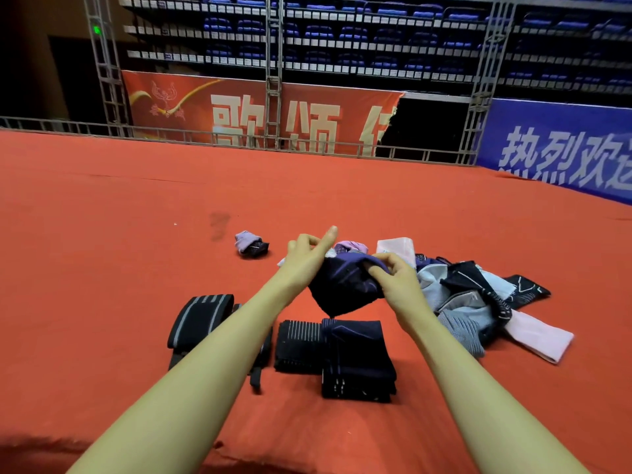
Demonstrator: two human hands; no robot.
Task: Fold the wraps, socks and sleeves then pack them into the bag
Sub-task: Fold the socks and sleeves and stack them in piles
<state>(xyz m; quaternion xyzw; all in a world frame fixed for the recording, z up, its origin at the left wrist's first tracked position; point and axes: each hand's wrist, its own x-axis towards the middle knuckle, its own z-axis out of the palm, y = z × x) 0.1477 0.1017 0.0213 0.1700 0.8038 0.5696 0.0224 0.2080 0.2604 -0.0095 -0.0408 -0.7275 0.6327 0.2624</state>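
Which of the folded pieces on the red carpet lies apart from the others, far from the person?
The small lilac and dark sock bundle, alone beyond the left hand. The other folded pieces, the striped wrap and dark stack, lie near the person.

Both hands, left hand [305, 255] and right hand [393, 278], grip dark sock [345, 289]; red carpet [136, 217] below.

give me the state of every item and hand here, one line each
dark purple sock: lifted off the carpet, held by both hands
left hand: grips the sock's left edge, forefinger straight
right hand: pinches the sock's top edge
striped black wrap: folded, lying flat
dark folded stack: folded, lying flat
small rolled sock: bundled, lying apart
loose pile: unfolded, jumbled
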